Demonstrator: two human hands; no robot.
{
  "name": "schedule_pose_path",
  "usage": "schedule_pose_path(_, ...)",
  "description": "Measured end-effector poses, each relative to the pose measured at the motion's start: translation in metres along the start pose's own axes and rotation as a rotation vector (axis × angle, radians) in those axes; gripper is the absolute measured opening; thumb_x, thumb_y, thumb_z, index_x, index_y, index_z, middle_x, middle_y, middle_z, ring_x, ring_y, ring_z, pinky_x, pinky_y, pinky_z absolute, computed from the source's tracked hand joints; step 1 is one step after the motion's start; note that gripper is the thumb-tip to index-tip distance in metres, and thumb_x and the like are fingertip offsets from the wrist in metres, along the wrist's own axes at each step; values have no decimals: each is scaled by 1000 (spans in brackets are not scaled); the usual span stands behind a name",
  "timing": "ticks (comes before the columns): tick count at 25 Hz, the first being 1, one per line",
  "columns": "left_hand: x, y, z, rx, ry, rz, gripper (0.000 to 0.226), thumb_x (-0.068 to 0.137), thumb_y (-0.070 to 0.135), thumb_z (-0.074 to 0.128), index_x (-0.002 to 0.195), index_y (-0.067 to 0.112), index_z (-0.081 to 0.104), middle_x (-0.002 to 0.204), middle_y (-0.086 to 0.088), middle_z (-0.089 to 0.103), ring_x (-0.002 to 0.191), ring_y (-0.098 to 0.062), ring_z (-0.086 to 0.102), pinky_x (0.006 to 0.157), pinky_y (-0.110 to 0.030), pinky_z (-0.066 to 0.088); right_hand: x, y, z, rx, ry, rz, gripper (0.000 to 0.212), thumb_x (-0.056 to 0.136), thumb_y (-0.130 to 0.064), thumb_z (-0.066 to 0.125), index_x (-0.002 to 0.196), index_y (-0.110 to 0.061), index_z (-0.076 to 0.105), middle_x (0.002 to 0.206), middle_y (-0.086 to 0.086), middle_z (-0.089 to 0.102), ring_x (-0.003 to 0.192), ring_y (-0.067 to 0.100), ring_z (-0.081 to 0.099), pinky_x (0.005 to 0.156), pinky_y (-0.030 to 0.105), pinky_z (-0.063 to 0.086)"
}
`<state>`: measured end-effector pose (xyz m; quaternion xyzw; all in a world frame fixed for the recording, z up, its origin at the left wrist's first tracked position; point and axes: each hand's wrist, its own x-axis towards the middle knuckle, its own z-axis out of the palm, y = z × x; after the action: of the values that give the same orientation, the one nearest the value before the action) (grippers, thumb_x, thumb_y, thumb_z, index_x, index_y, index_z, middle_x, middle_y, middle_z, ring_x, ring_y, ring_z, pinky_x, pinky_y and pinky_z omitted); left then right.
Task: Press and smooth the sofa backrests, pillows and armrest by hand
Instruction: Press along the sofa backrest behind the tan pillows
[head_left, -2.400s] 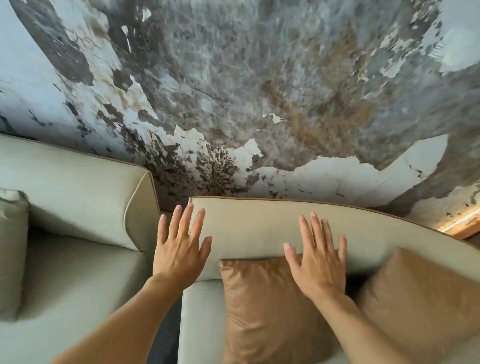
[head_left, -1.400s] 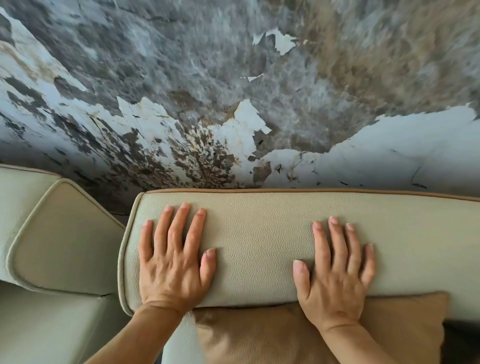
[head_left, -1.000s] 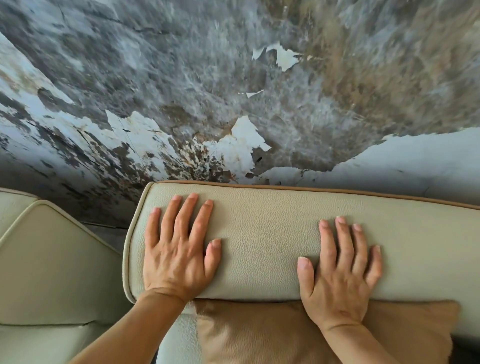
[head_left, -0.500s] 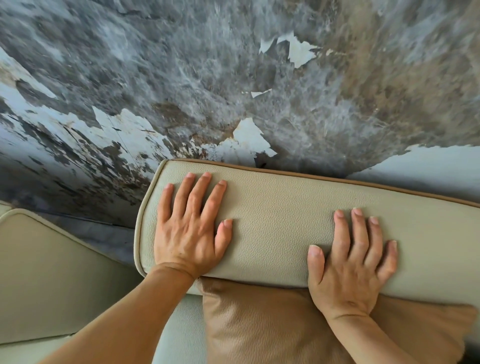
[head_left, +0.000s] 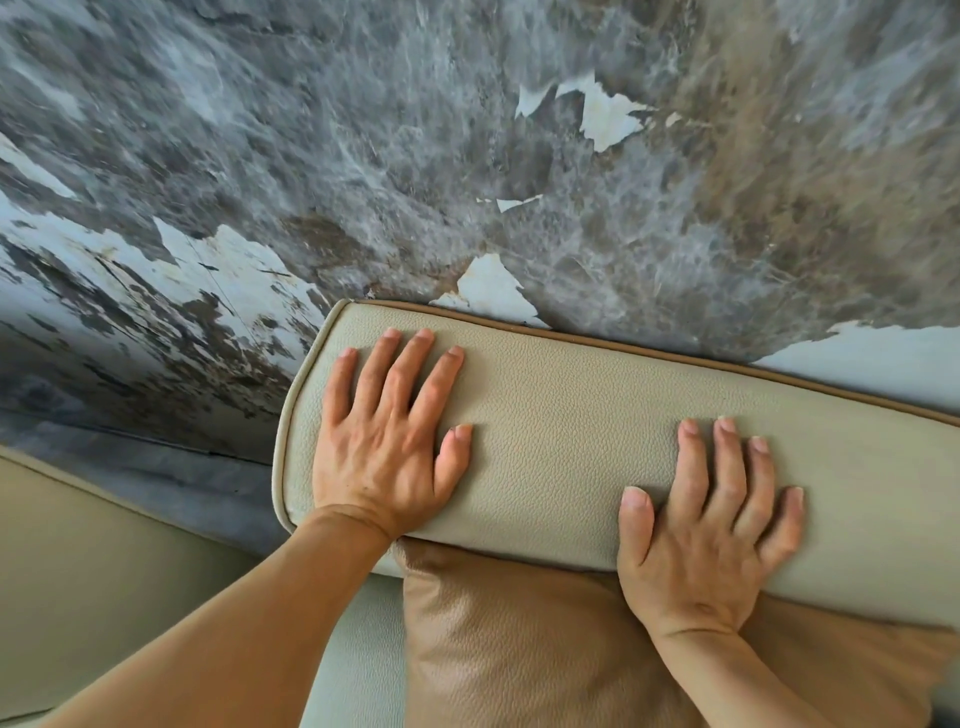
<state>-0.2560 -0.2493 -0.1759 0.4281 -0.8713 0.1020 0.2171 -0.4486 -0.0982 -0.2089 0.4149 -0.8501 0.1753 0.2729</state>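
1. Head view, progress: I have both hands flat on the backrest (head_left: 597, 457), so I judge the pressing of this cushion to be under way; its beige face looks even where I can see it, with no deep creases
2. Head view, what is left: the pillow (head_left: 545, 649) below the backrest shows soft folds and neither palm is working it, so I judge that step not yet done; the second cushion (head_left: 104, 571) at the lower left also lies untouched, and I cannot see any armrest from here
3. Head view, left hand (head_left: 384, 447): it lies open, fingers (head_left: 395, 374) spread, palm down near the backrest's left end, just inside the piped edge; it grips nothing
4. Head view, right hand (head_left: 706, 540): also open and flat, gripping nothing, set lower on the front face, its heel at the seam where backrest meets pillow and its wrist crossing over the pillow
5. Head view, layout: the backrest runs from centre toward the right edge, its top against the peeling wall (head_left: 467, 156); the pillow leans on it from below, between my two forearms, and the hands sit well apart on the cushion
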Motion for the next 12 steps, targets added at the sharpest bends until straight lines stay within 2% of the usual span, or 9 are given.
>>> schedule_pose_path(12,8,0,13,-4,53,25,61,90,48,29,140,16,43,142,-14,47,135,-35,35,112,-57,23,8,2,5,-20,-31,4,66,92,-52,23,147,-16,29,152,11,32,142,32,23,114,56,11)
